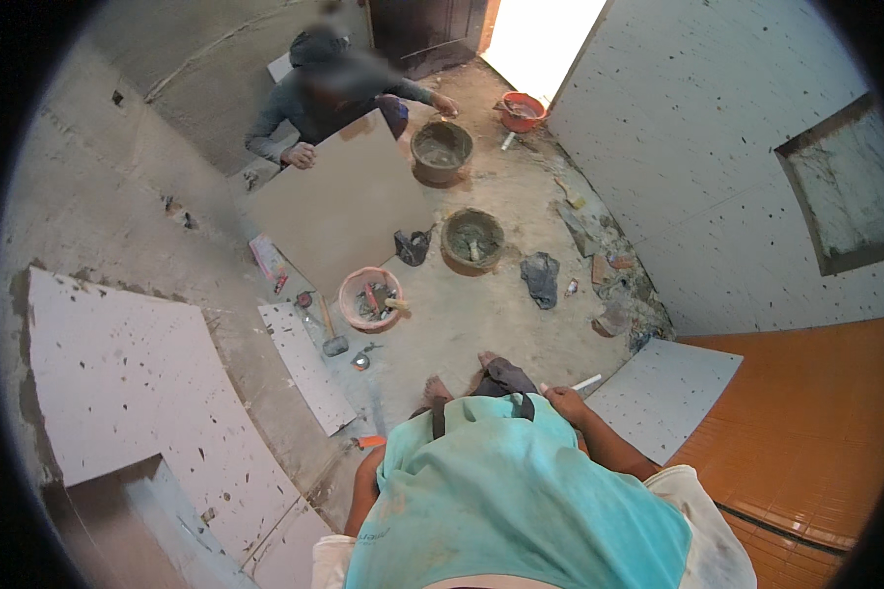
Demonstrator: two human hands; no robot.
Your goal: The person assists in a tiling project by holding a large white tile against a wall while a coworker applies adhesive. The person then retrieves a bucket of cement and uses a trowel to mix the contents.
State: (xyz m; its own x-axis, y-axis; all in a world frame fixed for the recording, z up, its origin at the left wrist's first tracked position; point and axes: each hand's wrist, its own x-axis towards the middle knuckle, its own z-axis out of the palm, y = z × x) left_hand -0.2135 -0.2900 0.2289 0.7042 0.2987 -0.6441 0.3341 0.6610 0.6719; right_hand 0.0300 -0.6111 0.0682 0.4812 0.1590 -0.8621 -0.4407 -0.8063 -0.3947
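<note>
White stick (587,382) lies or juts just beside the right hand (563,404), over the floor (427,344) near a pale tile panel (673,393); I cannot tell whether the fingers grip it. That hand is curled at the hem of the aqua shirt (511,481), close to the dark trousers (507,377). On the other side, the left hand is out of sight, so its state cannot be told; an orange-handled tool (370,442) shows near the left arm (362,488). The two hands are not seen together.

Ahead, a co-worker (314,98) crouches behind a large beige tile (349,196), one hand (300,155) on its edge and the other (445,105) reaching out beside the farther mortar bucket (441,178). A nearer mortar bucket (471,266) has a tool in its grey mix, with black plastic bags (540,279) on either side. Left of it stands a pink basin (345,300) of tools. Beside the basin lies a mallet (335,346), and a narrow speckled tile strip (307,368) runs alongside. Farther back, an orange-red bucket (523,126) stands near the bright doorway (543,44).
</note>
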